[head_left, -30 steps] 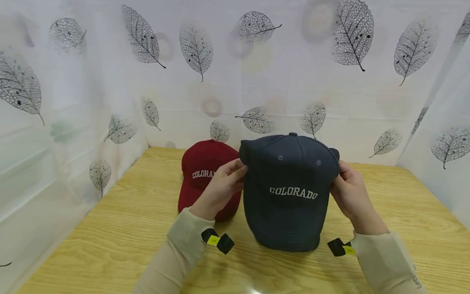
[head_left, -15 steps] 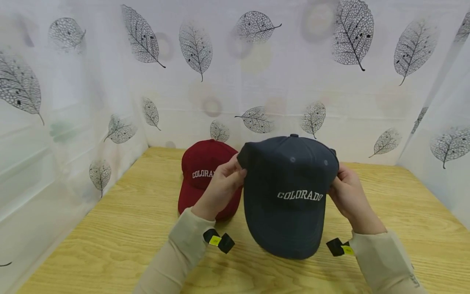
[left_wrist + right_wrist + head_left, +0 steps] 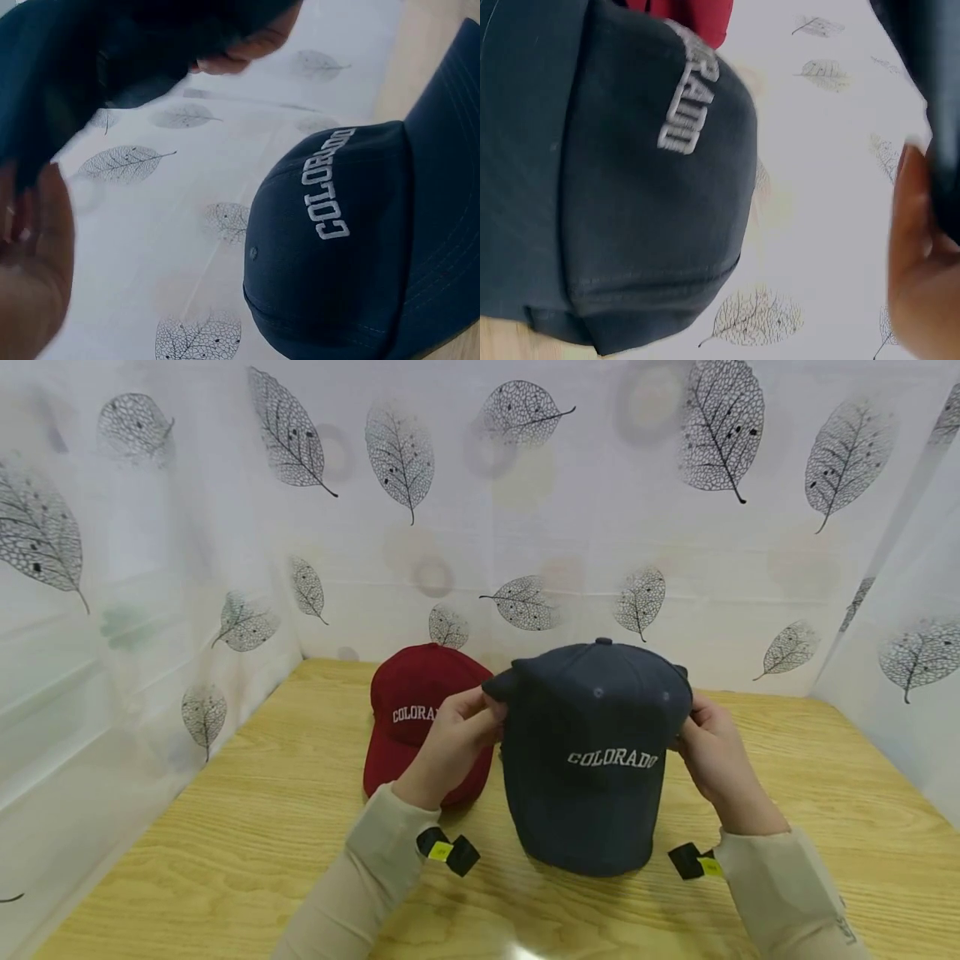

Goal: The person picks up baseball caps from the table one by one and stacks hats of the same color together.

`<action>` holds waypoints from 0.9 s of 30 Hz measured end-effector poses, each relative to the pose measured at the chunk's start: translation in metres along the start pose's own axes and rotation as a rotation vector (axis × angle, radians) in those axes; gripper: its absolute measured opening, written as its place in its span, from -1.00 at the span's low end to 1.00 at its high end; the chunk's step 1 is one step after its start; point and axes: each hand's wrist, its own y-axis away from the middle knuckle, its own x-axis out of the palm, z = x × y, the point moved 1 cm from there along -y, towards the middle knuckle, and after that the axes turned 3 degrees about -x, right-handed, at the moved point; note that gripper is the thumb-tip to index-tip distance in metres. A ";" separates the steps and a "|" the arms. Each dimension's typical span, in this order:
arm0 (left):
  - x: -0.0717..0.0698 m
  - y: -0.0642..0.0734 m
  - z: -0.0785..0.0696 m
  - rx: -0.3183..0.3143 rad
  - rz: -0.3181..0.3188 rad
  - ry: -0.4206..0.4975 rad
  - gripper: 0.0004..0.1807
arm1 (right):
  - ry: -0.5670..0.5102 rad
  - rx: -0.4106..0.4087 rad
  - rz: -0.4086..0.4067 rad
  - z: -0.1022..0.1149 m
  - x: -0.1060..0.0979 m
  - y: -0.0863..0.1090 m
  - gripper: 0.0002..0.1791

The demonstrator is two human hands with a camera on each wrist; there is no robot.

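Between my two hands I hold a navy baseball cap (image 3: 588, 727) marked COLORADO, its brim hanging down and towards me. My left hand (image 3: 453, 739) pinches its left edge, and that edge flares outward. The cap's right edge is held by my right hand (image 3: 716, 756), with some fingertips hidden behind the fabric. Both wrist views show a second dark COLORADO cap (image 3: 322, 277) with its brim by the table, apart from and below the held one. In the head view the held cap hides it. A red COLORADO cap (image 3: 408, 685) rests on the table behind my left hand.
The wood-grain table (image 3: 255, 827) reaches back to a white curtain (image 3: 480, 543) printed with leaves. More curtain stands at both sides. A small black device with a yellow label (image 3: 447, 850) sits at each sleeve cuff.
The held cap has turned slightly, its lettering shifting right. Its brim dipped, then rose a little, and its left edge folds outward more. Both hands keep their hold; the red cap has not moved.
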 end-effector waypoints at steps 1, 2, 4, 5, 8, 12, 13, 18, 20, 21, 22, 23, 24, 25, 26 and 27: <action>-0.001 -0.001 0.002 -0.047 -0.038 -0.019 -0.81 | 0.074 0.004 -0.027 -0.001 -0.001 0.000 -0.85; -0.001 -0.001 0.004 -0.092 -0.071 -0.039 -0.84 | 0.158 0.012 -0.055 -0.002 -0.003 -0.001 -0.86; -0.002 -0.003 0.009 -0.184 -0.140 -0.077 -0.88 | 0.317 0.042 -0.100 -0.004 -0.005 -0.002 -0.87; -0.002 -0.004 0.013 -0.223 -0.167 -0.094 -0.89 | 0.384 0.060 -0.114 -0.005 -0.006 -0.002 -0.85; -0.004 -0.007 0.026 -0.321 -0.220 -0.110 -0.88 | 0.511 0.110 -0.117 -0.009 -0.009 -0.004 -0.71; -0.007 -0.008 0.041 -0.387 -0.261 -0.106 -0.93 | 0.580 0.163 -0.059 -0.015 -0.013 -0.006 -0.62; -0.008 -0.008 0.044 -0.401 -0.273 -0.114 -0.94 | 0.598 0.176 -0.041 -0.016 -0.013 -0.007 -0.62; -0.013 -0.009 0.054 -0.440 -0.298 -0.153 -0.92 | 0.659 0.219 0.046 -0.020 -0.016 -0.008 -0.62; -0.015 -0.009 0.055 -0.445 -0.293 -0.176 -0.88 | 0.672 0.227 0.068 -0.022 -0.017 -0.008 -0.64; -0.015 -0.008 0.056 -0.444 -0.290 -0.183 -0.86 | 0.677 0.234 0.079 -0.023 -0.018 -0.009 -0.66; -0.016 -0.009 0.057 -0.445 -0.289 -0.190 -0.84 | 0.679 0.241 0.086 -0.024 -0.018 -0.009 -0.67; -0.016 -0.009 0.058 -0.444 -0.287 -0.201 -0.81 | 0.683 0.251 0.094 -0.025 -0.019 -0.009 -0.68; -0.017 -0.009 0.060 -0.444 -0.286 -0.205 -0.79 | 0.684 0.261 0.101 -0.026 -0.019 -0.008 -0.69; -0.017 -0.009 0.061 -0.445 -0.287 -0.212 -0.77 | 0.688 0.270 0.105 -0.028 -0.019 -0.008 -0.69; -0.018 -0.009 0.062 -0.447 -0.291 -0.214 -0.75 | 0.688 0.279 0.109 -0.029 -0.019 -0.008 -0.69; -0.018 -0.009 0.063 -0.451 -0.293 -0.219 -0.74 | 0.687 0.286 0.113 -0.030 -0.020 -0.008 -0.69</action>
